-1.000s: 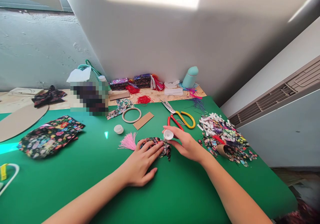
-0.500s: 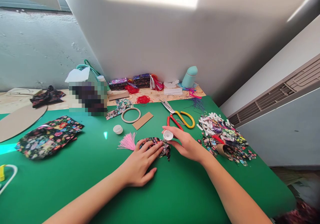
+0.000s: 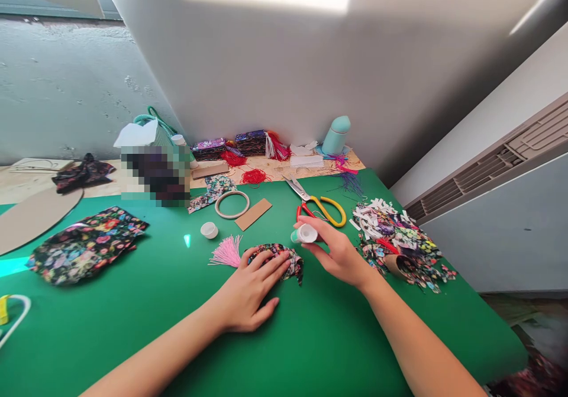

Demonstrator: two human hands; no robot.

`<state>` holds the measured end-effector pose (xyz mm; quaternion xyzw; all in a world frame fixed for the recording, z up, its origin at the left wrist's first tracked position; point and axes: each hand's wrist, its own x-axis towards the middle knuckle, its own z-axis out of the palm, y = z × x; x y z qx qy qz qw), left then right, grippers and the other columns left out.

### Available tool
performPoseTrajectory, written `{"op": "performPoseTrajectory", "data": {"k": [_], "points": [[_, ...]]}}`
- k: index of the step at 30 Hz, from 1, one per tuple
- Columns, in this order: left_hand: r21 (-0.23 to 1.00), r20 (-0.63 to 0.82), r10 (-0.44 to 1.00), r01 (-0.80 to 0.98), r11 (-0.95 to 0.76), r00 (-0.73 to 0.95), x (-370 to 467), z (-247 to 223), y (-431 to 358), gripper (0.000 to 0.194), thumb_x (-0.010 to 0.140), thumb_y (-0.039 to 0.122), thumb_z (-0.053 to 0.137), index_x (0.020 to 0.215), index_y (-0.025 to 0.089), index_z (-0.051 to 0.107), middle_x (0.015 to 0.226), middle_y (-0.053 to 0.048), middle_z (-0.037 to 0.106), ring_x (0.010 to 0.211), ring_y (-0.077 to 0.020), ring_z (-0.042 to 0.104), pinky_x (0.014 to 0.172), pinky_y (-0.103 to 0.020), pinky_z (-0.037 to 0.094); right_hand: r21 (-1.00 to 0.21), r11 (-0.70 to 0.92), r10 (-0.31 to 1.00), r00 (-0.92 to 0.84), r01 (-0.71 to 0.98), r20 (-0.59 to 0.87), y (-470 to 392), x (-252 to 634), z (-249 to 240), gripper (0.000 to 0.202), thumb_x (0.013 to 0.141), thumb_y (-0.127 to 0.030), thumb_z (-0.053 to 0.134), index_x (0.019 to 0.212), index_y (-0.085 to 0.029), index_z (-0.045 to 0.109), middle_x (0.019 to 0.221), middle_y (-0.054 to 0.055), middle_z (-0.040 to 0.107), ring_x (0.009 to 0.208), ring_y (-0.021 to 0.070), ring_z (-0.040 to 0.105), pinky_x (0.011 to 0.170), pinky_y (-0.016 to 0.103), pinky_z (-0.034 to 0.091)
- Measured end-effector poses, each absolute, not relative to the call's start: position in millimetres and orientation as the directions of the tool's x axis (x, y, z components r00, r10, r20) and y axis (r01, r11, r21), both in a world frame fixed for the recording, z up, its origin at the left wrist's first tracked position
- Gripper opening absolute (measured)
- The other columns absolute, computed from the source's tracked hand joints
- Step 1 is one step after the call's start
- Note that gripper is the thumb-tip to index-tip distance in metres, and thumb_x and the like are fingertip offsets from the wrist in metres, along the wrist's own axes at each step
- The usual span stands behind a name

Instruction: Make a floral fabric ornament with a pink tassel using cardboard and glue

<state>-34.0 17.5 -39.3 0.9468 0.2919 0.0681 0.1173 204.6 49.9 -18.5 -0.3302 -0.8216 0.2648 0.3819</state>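
Note:
My left hand [image 3: 260, 287] lies flat with its fingers stretched out, pressing a black floral fabric piece [image 3: 295, 267] onto the green mat. A pink tassel [image 3: 227, 251] sticks out on the left of that fabric, beside my fingertips. Just right of it, my right hand [image 3: 335, 249] is closed around an uncapped glue stick [image 3: 305, 233], a white tube with a green band. The tube is tilted, its white end towards me, held apart from the fabric. A small white cap [image 3: 209, 230] sits on the mat behind the tassel.
Behind my right hand lie yellow-handled scissors [image 3: 332, 210] and red-handled pliers [image 3: 300, 210]. Fabric and paper scraps [image 3: 390, 237] are heaped at right. A ring [image 3: 232, 205] and a cardboard strip [image 3: 253, 214] lie farther back. Floral fabric [image 3: 93, 243] is at left; a mint bottle [image 3: 336, 136] stands behind.
My right hand has lifted the glue stick off the fabric, moving it slightly right and back and tilting it. My left hand has stayed in place on the fabric.

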Motion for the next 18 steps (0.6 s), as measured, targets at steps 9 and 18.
{"op": "performPoseTrajectory", "data": {"k": [9,18], "points": [[0.271,0.045,0.571,0.540,-0.797,0.820,-34,-40,18,0.070,0.080,0.028,0.046,0.146,0.021,0.021,0.150,-0.006,0.028,0.123,-0.0318,0.038,0.103,-0.052,0.019,-0.719,0.597,0.740,-0.591,0.356,0.321,51,205,-20,0.053,0.091,-0.012,0.047,0.140,-0.025,0.032,0.132,0.008,0.053,0.121,0.0199,0.051,0.102,0.037,0.044],[0.271,0.059,0.565,0.532,-0.802,0.823,-34,-41,18,0.070,0.080,0.028,0.047,0.145,0.020,0.023,0.150,-0.007,0.030,0.122,-0.0319,0.039,0.104,-0.052,0.020,-0.695,0.654,0.733,-0.481,0.300,0.482,49,197,-26,0.043,0.091,-0.013,0.046,0.132,-0.025,0.040,0.122,0.009,0.057,0.117,0.0199,0.053,0.100,0.037,0.046]]}}
